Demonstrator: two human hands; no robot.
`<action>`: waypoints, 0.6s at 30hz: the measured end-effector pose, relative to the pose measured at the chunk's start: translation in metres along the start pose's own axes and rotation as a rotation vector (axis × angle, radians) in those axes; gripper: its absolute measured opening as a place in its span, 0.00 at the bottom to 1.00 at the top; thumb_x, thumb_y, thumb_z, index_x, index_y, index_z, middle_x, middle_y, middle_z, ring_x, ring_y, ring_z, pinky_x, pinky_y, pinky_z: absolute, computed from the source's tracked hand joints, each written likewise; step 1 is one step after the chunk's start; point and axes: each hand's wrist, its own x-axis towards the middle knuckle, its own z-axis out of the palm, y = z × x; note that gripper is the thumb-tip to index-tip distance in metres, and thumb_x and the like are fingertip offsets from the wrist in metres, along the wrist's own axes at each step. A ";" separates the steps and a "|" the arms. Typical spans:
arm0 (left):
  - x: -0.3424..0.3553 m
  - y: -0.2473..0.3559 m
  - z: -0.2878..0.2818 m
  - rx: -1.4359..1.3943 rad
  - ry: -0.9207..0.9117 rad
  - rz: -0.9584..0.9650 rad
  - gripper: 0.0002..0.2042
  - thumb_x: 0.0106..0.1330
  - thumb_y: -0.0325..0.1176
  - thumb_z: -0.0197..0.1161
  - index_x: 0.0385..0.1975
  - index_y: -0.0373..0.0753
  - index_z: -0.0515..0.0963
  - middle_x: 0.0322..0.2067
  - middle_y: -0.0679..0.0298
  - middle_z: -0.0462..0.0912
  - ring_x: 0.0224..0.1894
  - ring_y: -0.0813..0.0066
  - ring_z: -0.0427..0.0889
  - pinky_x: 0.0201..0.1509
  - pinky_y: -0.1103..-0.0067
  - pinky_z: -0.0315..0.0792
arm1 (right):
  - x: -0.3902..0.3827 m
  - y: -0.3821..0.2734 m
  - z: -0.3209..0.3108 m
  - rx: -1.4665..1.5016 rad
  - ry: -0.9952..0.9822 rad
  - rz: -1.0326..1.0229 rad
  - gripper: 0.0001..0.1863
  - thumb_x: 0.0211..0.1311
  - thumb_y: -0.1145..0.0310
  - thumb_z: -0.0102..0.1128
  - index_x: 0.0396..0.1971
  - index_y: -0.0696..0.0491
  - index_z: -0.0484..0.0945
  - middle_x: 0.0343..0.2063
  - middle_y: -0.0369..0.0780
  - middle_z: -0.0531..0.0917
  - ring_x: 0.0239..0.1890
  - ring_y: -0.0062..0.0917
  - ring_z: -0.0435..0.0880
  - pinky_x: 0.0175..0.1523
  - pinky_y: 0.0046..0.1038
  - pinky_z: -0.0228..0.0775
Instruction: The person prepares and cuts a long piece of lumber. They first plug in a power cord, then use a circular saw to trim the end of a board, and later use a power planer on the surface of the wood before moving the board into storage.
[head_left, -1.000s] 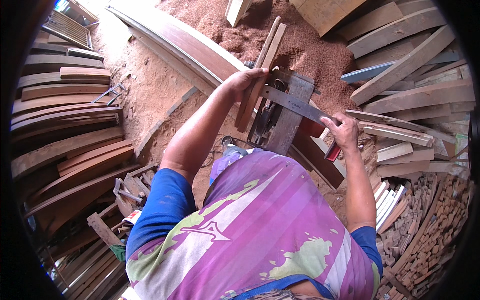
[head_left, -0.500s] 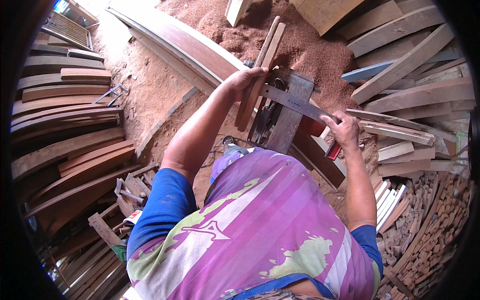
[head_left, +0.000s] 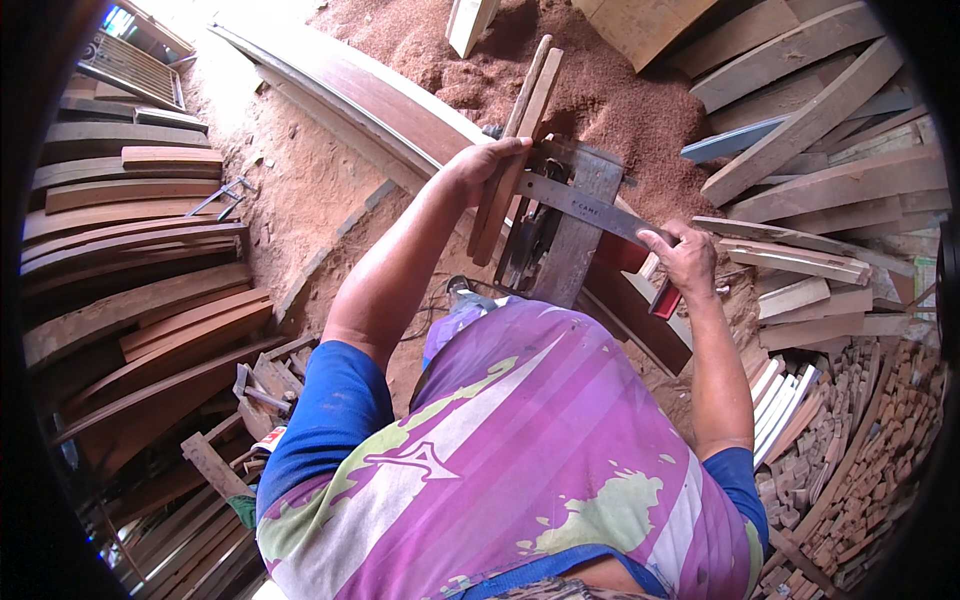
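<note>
My left hand (head_left: 485, 170) is closed round upright reddish-brown wooden strips (head_left: 535, 95), with its thumb across them. My right hand (head_left: 680, 255) is closed on the right end of a try square with a flat steel blade (head_left: 575, 208) and a red-edged handle (head_left: 666, 300). The blade lies crosswise over a worn saw bench (head_left: 590, 250) with dark metal fittings (head_left: 525, 245), its left end touching or just beside the strips. A long board (head_left: 370, 95) runs diagonally behind the bench.
Stacked boards (head_left: 140, 260) line the left side, with a bar clamp (head_left: 228, 195) near them. Planks (head_left: 800, 120) pile at the upper right, small offcuts (head_left: 850, 470) at the lower right. A heap of reddish shavings (head_left: 650, 130) lies behind the bench on the dusty floor (head_left: 280, 160).
The strips and both hands appear very slightly higher and further left in the picture. My grips look the same.
</note>
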 end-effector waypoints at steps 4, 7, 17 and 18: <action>0.002 0.000 -0.002 0.014 -0.001 -0.029 0.22 0.59 0.47 0.67 0.44 0.36 0.76 0.38 0.55 0.81 0.38 0.63 0.80 0.45 0.67 0.74 | 0.000 0.000 0.003 0.010 0.003 0.000 0.25 0.49 0.42 0.67 0.21 0.52 0.80 0.14 0.41 0.78 0.20 0.35 0.78 0.28 0.37 0.67; -0.005 0.003 0.004 0.022 0.037 -0.023 0.22 0.59 0.47 0.67 0.44 0.36 0.76 0.38 0.56 0.81 0.38 0.64 0.80 0.44 0.68 0.74 | 0.001 0.004 0.005 0.036 0.038 -0.032 0.24 0.50 0.46 0.69 0.18 0.54 0.78 0.11 0.42 0.73 0.17 0.35 0.73 0.26 0.36 0.63; -0.010 0.002 0.006 -0.040 -0.044 0.011 0.22 0.60 0.47 0.66 0.46 0.35 0.76 0.39 0.55 0.81 0.38 0.64 0.80 0.45 0.68 0.75 | 0.002 0.007 0.007 0.002 0.009 -0.017 0.24 0.49 0.42 0.67 0.21 0.52 0.80 0.13 0.42 0.76 0.19 0.37 0.77 0.28 0.38 0.65; -0.020 0.007 0.014 -0.006 -0.025 -0.002 0.24 0.60 0.49 0.66 0.48 0.35 0.75 0.40 0.55 0.80 0.39 0.64 0.79 0.45 0.67 0.74 | 0.002 0.008 0.007 0.003 0.006 -0.004 0.24 0.50 0.42 0.67 0.20 0.51 0.79 0.13 0.42 0.76 0.19 0.37 0.77 0.28 0.38 0.65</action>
